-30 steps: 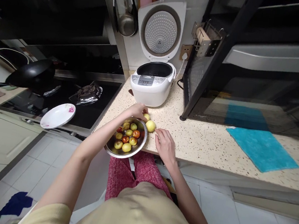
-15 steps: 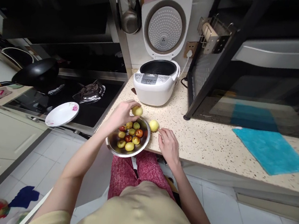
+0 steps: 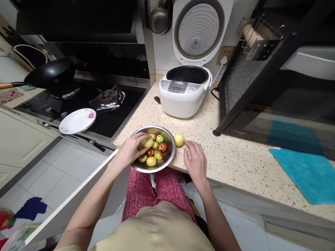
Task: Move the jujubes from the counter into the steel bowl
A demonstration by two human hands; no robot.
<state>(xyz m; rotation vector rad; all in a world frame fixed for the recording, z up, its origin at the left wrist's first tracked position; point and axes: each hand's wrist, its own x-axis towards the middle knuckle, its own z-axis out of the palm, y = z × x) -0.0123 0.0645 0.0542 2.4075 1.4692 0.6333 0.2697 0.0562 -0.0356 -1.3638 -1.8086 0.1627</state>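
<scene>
My left hand (image 3: 131, 150) is over the left side of a steel bowl (image 3: 170, 158), its fingers closed on a pale yellow-green fruit (image 3: 147, 142), which looks like a jujube. Several similar small fruits lie in the bowl, some green-yellow, others patched with reddish brown, like this red one (image 3: 162, 147). A single pale yellow fruit (image 3: 179, 140) rests on the counter just right of the rim. Beside it, my right hand (image 3: 196, 161) hovers low with loosely bent fingers apart; its index fingertip is very near the fruit, and whether they touch I cannot tell.
Behind the bowl stands a white rice cooker (image 3: 181, 102), lid raised. A black oven (image 3: 281, 94) and a blue cloth (image 3: 314, 176) are to the right. Leftward are the gas stove (image 3: 109, 99), a wok (image 3: 51, 74) and a white plate (image 3: 77, 121) at the stove's front edge.
My left hand has lowered a pale yellow-green fruit from above the bowl's far rim down among the others. My right hand stays beside the lone fruit. The view has shifted slightly.
</scene>
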